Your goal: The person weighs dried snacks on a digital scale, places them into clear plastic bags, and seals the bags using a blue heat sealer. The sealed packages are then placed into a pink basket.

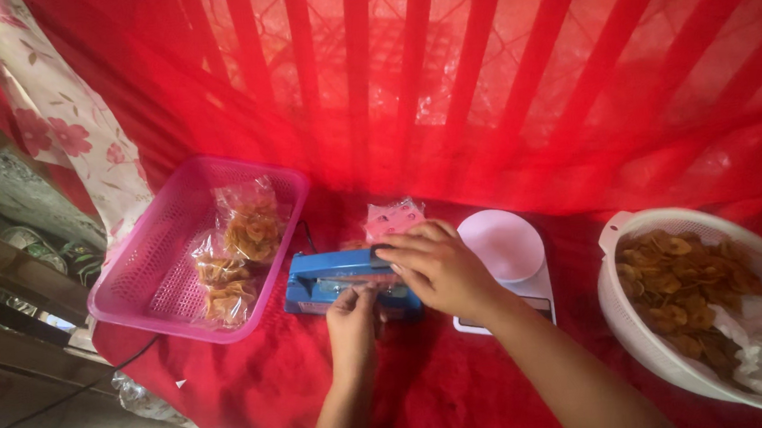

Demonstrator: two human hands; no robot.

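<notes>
A blue heat sealer (332,277) lies on the red cloth at the middle. My right hand (440,268) presses flat on the sealer's top arm near its black knob. Below it, my left hand (351,320) pinches the edge of a clear plastic bag (364,283) that sits in the sealer's jaw. The bag's contents are mostly hidden by my hands.
A pink mesh basket (154,268) at the left holds sealed bags of chips (238,239). A white kitchen scale (506,245) stands right of the sealer. A white colander (644,334) with loose chips and white paper is at the right. A red striped curtain hangs behind.
</notes>
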